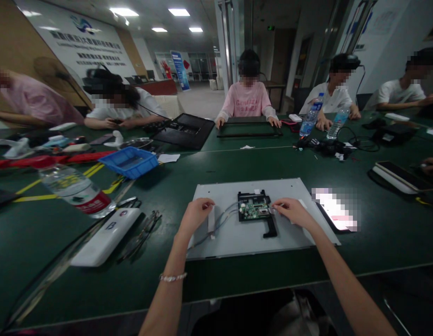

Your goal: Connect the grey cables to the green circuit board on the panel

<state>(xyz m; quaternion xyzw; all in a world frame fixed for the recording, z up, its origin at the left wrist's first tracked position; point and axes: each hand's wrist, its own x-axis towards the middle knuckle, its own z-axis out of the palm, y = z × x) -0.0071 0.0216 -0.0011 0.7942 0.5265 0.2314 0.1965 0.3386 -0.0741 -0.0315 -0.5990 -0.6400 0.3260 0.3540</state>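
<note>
A pale flat panel (223, 245) lies on the table before me. On its middle sits a green circuit board (253, 210) in a black plastic bracket (270, 228). Grey-blue cables (221, 219) run from the board's left side across the panel. My left hand (198, 215) is closed in a pinch at the upper end of a whitish tape strip (211, 221), which crosses the cables lower down. At the board's right edge, my right hand (291, 212) pinches something too small to make out. Both wrists hover low over the panel.
Right of the panel lies a lit phone (335, 210). To the left are eyeglasses (141, 235), a white power bank (106, 238), a tilted water bottle (78, 191) and a blue tray (130, 162). Across the table, a person in pink (247, 100) holds a black frame (249, 135).
</note>
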